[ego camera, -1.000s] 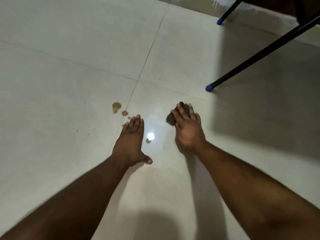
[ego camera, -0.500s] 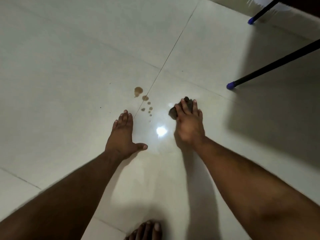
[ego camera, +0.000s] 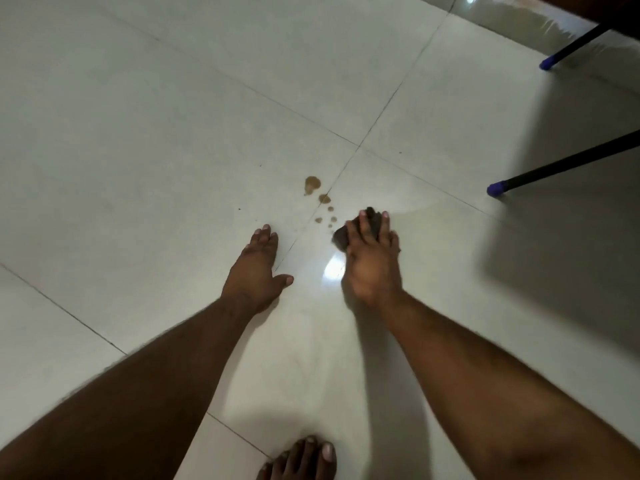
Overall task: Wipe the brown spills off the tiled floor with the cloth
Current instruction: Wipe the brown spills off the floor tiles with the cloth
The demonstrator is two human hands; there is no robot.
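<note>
Brown spills (ego camera: pixel 312 184) unwiped; R hand (ego camera: pixel 371 258) w/ cloth (ego camera: pixel 372 220) edged closer.

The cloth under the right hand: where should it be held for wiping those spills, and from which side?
Keep hold from above. The dark cloth lies bunched flat on the tiled floor with the right hand on top and its fingers spread over it. Grip the bunched middle, leaving its left edge free to lead into the brown spills, which lie just to its left.
</note>
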